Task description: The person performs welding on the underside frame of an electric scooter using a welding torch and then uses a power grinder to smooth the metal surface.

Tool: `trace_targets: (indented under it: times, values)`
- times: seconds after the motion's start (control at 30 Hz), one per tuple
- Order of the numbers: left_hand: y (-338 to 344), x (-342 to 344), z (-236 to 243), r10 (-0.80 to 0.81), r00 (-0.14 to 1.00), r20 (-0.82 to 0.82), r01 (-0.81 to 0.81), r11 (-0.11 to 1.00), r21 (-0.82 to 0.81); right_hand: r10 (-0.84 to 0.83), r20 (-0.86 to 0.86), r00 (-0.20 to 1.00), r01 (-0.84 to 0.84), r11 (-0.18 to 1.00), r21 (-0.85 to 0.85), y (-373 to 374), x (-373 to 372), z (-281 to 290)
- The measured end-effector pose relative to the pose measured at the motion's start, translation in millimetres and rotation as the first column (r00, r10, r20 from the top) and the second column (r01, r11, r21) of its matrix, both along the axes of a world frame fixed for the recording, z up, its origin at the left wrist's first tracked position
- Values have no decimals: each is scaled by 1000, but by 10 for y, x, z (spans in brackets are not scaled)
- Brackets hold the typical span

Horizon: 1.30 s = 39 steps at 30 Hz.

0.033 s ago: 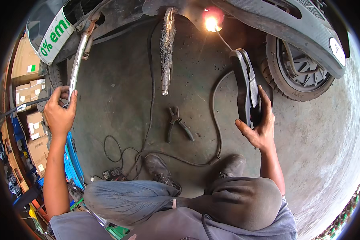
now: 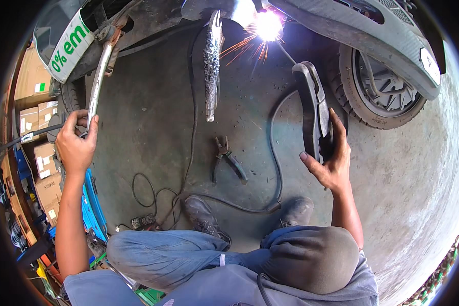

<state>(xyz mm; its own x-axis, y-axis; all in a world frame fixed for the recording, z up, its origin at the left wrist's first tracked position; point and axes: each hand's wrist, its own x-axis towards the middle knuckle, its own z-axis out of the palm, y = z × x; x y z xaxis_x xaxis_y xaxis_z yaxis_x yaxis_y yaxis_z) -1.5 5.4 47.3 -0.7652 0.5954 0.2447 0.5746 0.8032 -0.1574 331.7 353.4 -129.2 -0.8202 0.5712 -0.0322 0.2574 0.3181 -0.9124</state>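
My left hand is closed around the lower end of a pale metal tube, joined above to the scooter's frame beside a spring. My right hand grips a black welding electrode holder. Its thin rod reaches up to the dark frame, where a glaring white arc throws orange sparks and hides the contact spot. A lumpy, spatter-covered metal piece points downward left of the arc. Pliers lie open on the floor below it.
The scooter's wheel and curved panel are at upper right. Cables snake across the concrete floor around my boots. Cardboard boxes and blue items line the left side.
The glow at the rod's tip has turned from orange-red to a brighter white arc with orange sparks spraying down and leftward. My hands appear in the same places.
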Motion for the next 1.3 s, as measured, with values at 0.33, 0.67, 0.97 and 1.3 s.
trace_targets:
  times: [0.33, 0.67, 0.97, 1.3]
  values:
    - [-22, -21, -6, -17, 1000, -8, 17, 1000, -2, -84, -47, 995, 51, 875, -482, 142, 55, 150]
    - [-37, -17, 3, -8, 1000, 3, 8, 1000, 8, 0, 8, 1000, 2, 976, -216, 43, -55, 299]
    - [12, -4, 0, -16, 1000, -8, 17, 1000, 11, -5, -21, 1000, 1, 979, -203, 68, -40, 253]
    - [-5, -10, -10, -21, 1000, -16, 21, 1000, 2, -18, 0, 1000, 17, 976, -218, 45, -53, 275]
